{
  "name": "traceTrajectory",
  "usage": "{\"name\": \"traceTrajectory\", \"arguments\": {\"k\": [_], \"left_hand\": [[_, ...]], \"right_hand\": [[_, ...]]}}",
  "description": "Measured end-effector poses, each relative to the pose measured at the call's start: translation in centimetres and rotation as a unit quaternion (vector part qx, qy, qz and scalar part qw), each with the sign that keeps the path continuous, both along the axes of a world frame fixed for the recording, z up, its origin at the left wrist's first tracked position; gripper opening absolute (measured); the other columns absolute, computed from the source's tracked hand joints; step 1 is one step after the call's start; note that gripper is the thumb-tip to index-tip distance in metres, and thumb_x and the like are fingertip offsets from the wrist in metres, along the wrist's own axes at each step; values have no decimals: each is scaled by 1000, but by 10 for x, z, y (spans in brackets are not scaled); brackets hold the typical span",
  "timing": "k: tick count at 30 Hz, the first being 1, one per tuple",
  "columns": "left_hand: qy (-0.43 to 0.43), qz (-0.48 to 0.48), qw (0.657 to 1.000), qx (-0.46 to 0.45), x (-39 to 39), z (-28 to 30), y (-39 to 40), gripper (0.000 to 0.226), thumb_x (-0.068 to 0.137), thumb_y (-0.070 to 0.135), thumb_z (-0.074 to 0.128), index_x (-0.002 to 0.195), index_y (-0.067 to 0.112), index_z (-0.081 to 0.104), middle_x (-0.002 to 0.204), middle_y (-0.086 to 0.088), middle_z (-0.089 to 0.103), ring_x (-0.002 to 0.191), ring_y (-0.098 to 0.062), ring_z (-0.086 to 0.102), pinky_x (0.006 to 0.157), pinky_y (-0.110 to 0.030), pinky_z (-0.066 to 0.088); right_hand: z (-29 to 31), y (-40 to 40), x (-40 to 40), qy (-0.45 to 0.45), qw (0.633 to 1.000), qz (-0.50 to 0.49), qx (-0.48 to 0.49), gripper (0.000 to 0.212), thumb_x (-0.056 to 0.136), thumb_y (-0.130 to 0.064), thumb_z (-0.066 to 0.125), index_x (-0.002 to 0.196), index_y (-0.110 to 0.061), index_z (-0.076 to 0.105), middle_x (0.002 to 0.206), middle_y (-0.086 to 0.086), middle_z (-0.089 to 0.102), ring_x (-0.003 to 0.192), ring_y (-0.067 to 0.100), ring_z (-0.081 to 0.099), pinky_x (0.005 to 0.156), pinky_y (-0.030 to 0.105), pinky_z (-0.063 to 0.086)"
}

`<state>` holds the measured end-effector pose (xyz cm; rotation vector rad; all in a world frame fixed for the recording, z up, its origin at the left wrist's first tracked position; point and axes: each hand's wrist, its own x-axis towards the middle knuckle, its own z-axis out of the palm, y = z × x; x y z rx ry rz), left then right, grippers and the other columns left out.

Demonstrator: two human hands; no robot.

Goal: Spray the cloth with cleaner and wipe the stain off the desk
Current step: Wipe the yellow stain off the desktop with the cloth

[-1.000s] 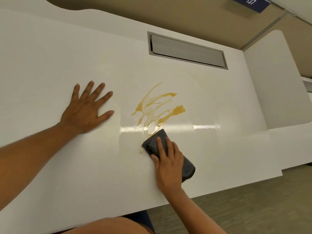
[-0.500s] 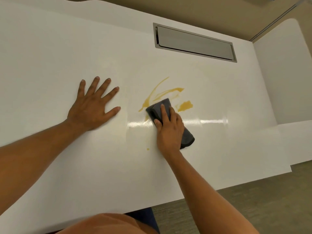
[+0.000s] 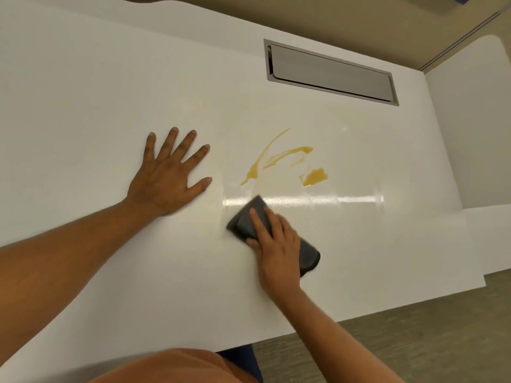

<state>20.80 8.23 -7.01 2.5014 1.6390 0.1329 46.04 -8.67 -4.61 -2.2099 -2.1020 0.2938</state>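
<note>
Fingers [image 3: 258, 222] of R hand [image 3: 276, 244] pressed flat on dark cloth [image 3: 243, 221], just below amber stain [image 3: 279, 157]; L hand [image 3: 168, 178] splayed on table [image 3: 110, 106].

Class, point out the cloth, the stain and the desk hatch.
cloth [image 3: 246, 221]: head view, its bare far corner.
stain [image 3: 315, 176]: head view, its right-hand blob.
desk hatch [image 3: 330, 73]: head view, middle of its grey lid.

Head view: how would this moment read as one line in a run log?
step: wiping | right hand pressing dark cloth on desk | left hand flat, bracing | yellow stain partly remaining beyond cloth
</note>
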Motion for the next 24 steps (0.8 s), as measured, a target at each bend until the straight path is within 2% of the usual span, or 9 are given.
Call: {"name": "traceTrajectory", "arguments": {"k": [4, 6, 12, 15, 17, 21, 24], "left_hand": [[-5, 0, 1000, -4, 0, 2, 0, 76, 100, 74, 21, 166, 38, 13, 178, 1, 9, 165, -32, 4, 129, -65, 2], [-7, 2, 1000, -1, 0, 3, -1, 76, 100, 74, 22, 166, 39, 14, 178, 1, 10, 165, -31, 4, 130, -65, 2], [-6, -1, 1000, 8, -1, 3, 0, 77, 99, 75, 22, 166, 38, 17, 178, 0, 13, 164, -32, 9, 129, -65, 4], [-13, -3, 1000, 7, -2, 3, 0, 76, 99, 75, 22, 166, 38, 18, 178, 0, 13, 165, -32, 8, 129, -65, 4], [-16, -5, 1000, 7, -2, 2, 0, 76, 99, 74, 22, 166, 38, 18, 178, 0, 14, 165, -33, 7, 129, -65, 3], [-19, -4, 1000, 5, -2, 1, 0, 76, 99, 74, 23, 166, 37, 19, 177, -1, 14, 164, -33, 7, 129, -65, 3], [-26, -4, 1000, 0, -3, 2, 0, 75, 99, 74, 23, 166, 38, 20, 177, 0, 14, 165, -33, 7, 130, -64, 1]], "right_hand": [[-4, 77, -5, 5, 992, -120, 37, 56, 105, -36, 53, 158, -32, 36, 159, 6, 42, 140, 32, 38, 114, 47, 30], [-6, 83, -9, -4, 990, -131, 50, 55, 104, -33, 53, 157, -30, 38, 158, 7, 42, 138, 32, 40, 113, 47, 31], [6, -24, -9, 14, 1000, -8, 16, 55, 105, -40, 49, 158, -35, 34, 163, 0, 39, 146, 25, 34, 118, 42, 28], [9, -60, 23, 32, 998, -43, 21, 53, 102, -43, 45, 154, -36, 41, 159, -2, 44, 143, 25, 39, 115, 43, 33], [7, -45, 51, 20, 993, -111, 30, 52, 102, -42, 46, 153, -31, 45, 156, 6, 48, 139, 30, 44, 114, 47, 37], [1, 32, 76, 12, 965, -258, 49, 53, 104, -31, 55, 155, -27, 43, 158, 11, 45, 140, 34, 43, 114, 49, 35], [-1, 68, 47, 16, 968, -242, 69, 54, 102, -27, 58, 154, -24, 44, 158, 13, 45, 140, 36, 43, 113, 49, 35]]}}
